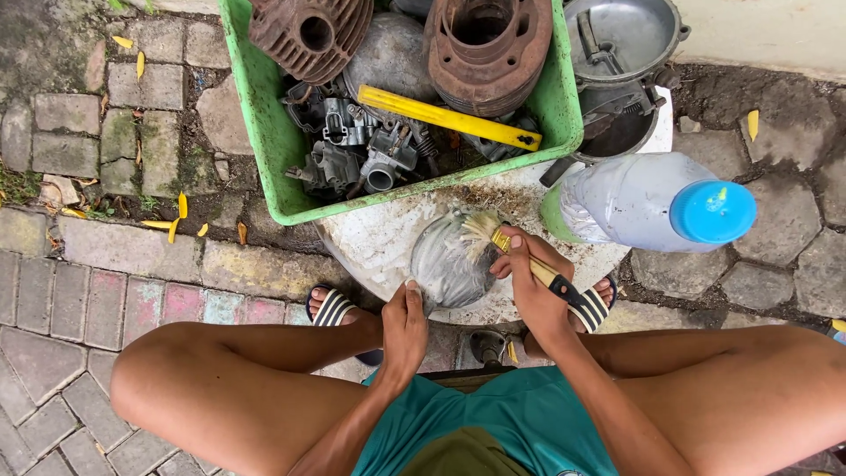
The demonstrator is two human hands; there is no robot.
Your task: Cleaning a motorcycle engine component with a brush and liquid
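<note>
Right hand: your right hand (531, 280) is closed around the handle of a paintbrush (520, 256), thumb on top, the pale bristles pressed against the upper right of a round metal cover (449, 264)
Left hand: your left hand (405, 324) grips the lower edge of that metal cover, fingers curled under it, thumb on the near face
Metal cover: grey, domed, wet-looking, held tilted over a white basin (379, 242) between your knees; whether it rests on the basin you cannot tell from here
Feet: a striped sandal (333, 308) shows just left of the basin, another (592, 304) under your right wrist
Crate: a green crate (264, 115) sits beyond the basin, touching its far rim, filled with rusty finned cylinders (489, 48), small engine parts (361, 145) and a yellow bar (449, 117)
Bottle: a plastic bottle (634, 201) with a blue cap lies at the right, close to the camera
Pan: a grey metal pan (621, 35) stands right of the crate
Ground: paving stones (97, 264) with yellow leaves
</note>
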